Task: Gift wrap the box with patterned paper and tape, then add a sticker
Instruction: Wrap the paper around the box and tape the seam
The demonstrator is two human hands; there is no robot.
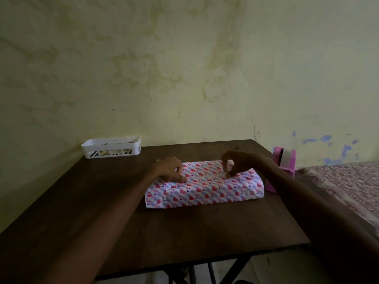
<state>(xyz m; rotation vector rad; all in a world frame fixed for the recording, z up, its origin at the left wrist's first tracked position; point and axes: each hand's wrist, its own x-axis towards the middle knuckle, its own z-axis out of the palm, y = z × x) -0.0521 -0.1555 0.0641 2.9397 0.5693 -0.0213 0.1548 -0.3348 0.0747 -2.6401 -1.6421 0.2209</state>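
**Head view: wrapped box on a table, both hands on its top face**

Head view. The box [205,191] lies flat a little right of the middle of a dark brown table [184,226], its long side running left to right. It is covered in white paper [155,199] printed with red hearts and pale blue stripes. At the left end the paper juts past the box and lies on the tabletop.

The left hand [169,169] rests on the top face near the left end. Its fingers are loosely bent and grip nothing, and the fingertips [183,179] press down on the paper. The right hand [239,161] is arched over the far right part of the top face, wrist raised. Its fingers point downward and are drawn close together, with their tips touching the paper. Whether they pinch anything cannot be told in the dim light.

A pink tape dispenser [286,162] stands at the right edge of the table, just beside the box's right end and partly hidden by the right forearm. A white slotted basket [111,147] sits at the far left corner, well apart from the box. Behind the table rises a stained yellowish wall [184,68]. A patterned bedcover [348,181] lies to the right of the table.
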